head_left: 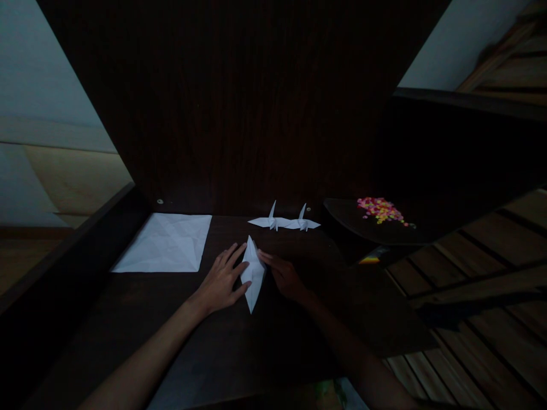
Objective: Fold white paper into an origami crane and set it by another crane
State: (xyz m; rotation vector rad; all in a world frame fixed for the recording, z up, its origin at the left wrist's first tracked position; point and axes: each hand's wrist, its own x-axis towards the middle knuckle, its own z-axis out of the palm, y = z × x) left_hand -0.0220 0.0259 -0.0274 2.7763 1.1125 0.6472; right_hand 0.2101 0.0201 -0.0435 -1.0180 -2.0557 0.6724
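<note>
A white paper folded into a long diamond [255, 273] lies on the dark desk, its points toward and away from me. My left hand [222, 279] rests on its left side with the fingers spread, some tips on the paper. At the upper right edge, the fingers of my right hand [285, 276] are stretched out and touch the fold. Two white folded paper cranes [272, 223] [303, 224] stand side by side behind it, close to the back panel. To the left lies a creased white paper sheet [164, 245], flat on the desk.
Small colourful pieces [382, 210] are heaped on a dark corner shelf [342, 213] at the right. A tall dark panel [222, 114] closes off the back, and a low side board [77, 239] runs along the left. Wooden slats [482, 319] show at the far right.
</note>
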